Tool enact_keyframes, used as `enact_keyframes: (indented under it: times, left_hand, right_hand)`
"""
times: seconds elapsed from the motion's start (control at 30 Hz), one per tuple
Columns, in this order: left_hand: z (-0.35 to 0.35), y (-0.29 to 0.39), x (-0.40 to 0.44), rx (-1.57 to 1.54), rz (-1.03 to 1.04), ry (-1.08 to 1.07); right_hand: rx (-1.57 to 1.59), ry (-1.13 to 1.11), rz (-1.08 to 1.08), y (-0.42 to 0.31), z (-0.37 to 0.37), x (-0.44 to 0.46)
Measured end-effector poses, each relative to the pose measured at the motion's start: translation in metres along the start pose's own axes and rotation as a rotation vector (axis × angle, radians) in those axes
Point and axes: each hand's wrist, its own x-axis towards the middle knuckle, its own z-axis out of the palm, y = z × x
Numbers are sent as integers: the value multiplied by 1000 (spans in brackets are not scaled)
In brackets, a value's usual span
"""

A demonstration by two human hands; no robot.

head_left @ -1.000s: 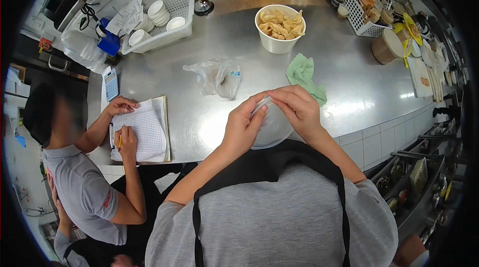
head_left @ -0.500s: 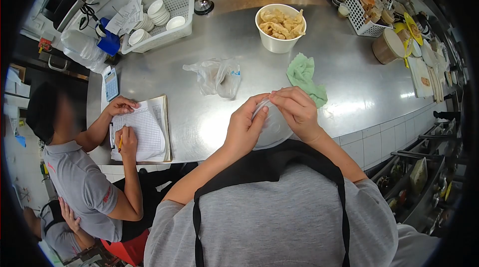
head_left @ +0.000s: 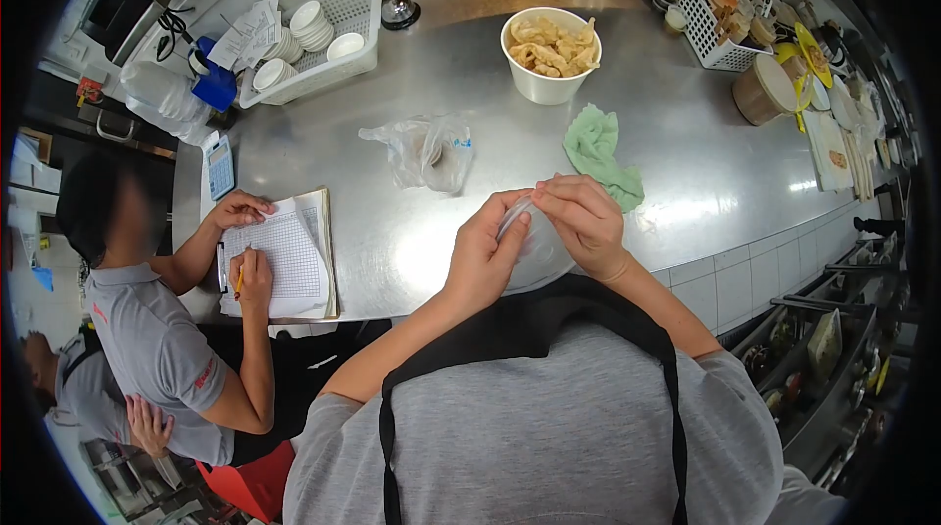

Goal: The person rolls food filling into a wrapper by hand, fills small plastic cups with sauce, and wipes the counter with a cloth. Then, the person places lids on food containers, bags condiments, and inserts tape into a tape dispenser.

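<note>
Close to my body I hold a round translucent plastic lid. My left hand grips its left rim between thumb and fingers. At the upper rim, the fingers of my right hand are pinched together, touching my left fingertips. Beyond them on the steel counter, a crumpled clear plastic bag lies to the left and a green cloth to the right. Farther back stands a white bowl filled with fried, golden pieces.
At the left, a person writes on a gridded sheet beside a calculator. A white basket holds small lids. Another basket and a brown tub stand right. Behind the writer is another person.
The lid and my hands have shifted slightly, with my grip kept. The person behind the writer has come into view at the lower left, a hand near the writer's back.
</note>
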Motion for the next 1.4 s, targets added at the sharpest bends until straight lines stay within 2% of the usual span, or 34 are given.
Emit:
enact_keyframes:
  times: [0.4, 0.5, 0.57, 0.67, 1.07, 1.13, 1.17, 1.23, 1.4]
  left_hand:
    - [-5, 0, 1, -61, 24, -30]
    - [-19, 2, 6, -105, 64, -116]
    - [-24, 13, 4, -108, -32, -245]
    - [-20, 13, -1, -49, 50, -165]
    - [-19, 18, -14, -161, -6, -87]
    - [-19, 23, -15, -137, 7, -123]
    - [-19, 25, -16, -114, 20, -159]
    - [-17, 18, -16, -105, -19, -169]
    - [-13, 13, -18, -63, -7, -155]
  right_hand:
    - [43, -18, 64, -9, -5, -2]
    - [114, -22, 91, -14, -9, 1]
    - [135, -25, 94, -18, -13, 2]
    - [110, -58, 55, -22, -15, 3]
    - [160, -61, 34, -29, -19, 13]
    - [297, -221, 244, -35, -29, 22]
    - [299, -221, 245, -35, -32, 23]
    - [333, -398, 362, -35, -39, 25]
    - [268, -392, 393, -45, -43, 25]
